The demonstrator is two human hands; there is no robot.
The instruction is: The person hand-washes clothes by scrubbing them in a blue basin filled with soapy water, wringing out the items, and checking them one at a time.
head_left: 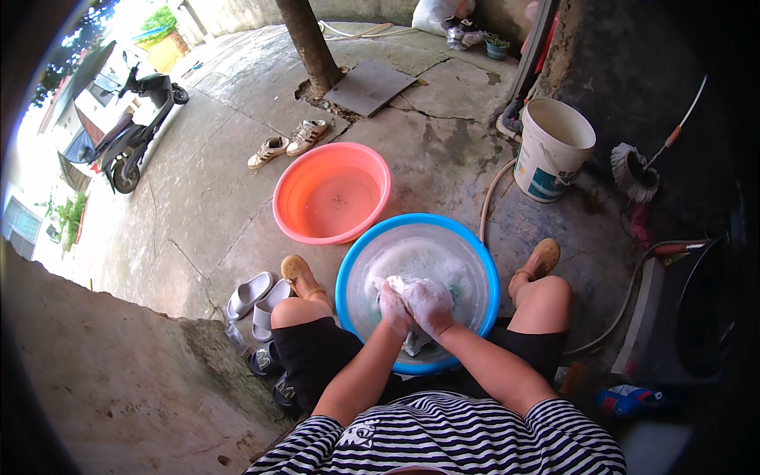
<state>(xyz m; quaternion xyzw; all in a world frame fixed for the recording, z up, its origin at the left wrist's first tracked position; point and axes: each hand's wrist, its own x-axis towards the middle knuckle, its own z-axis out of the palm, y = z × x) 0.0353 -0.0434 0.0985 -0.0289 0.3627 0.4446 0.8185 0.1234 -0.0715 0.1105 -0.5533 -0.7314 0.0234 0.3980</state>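
Note:
Between my knees stands a round basin with a blue rim point(488, 255), holding water covered in white suds point(409, 252). My left hand point(394, 306) and my right hand point(428, 301) are close together over the middle of it, both coated in foam. They are closed around a wet, soapy cloth point(414, 343), whose lower end hangs towards the near rim. Foam hides most of the fingers and part of the cloth. Just beyond, to the left, a pink plastic basin point(385, 199) with shallow water sits close to the blue-rimmed one.
A white plastic bucket point(543, 151) stands at the back right beside a hose point(488, 199). White sneakers point(306, 136) lie behind the pink basin, and grey slides point(249, 295) by my left foot. A tree trunk point(309, 47) and a low wall point(119, 368) flank the yard.

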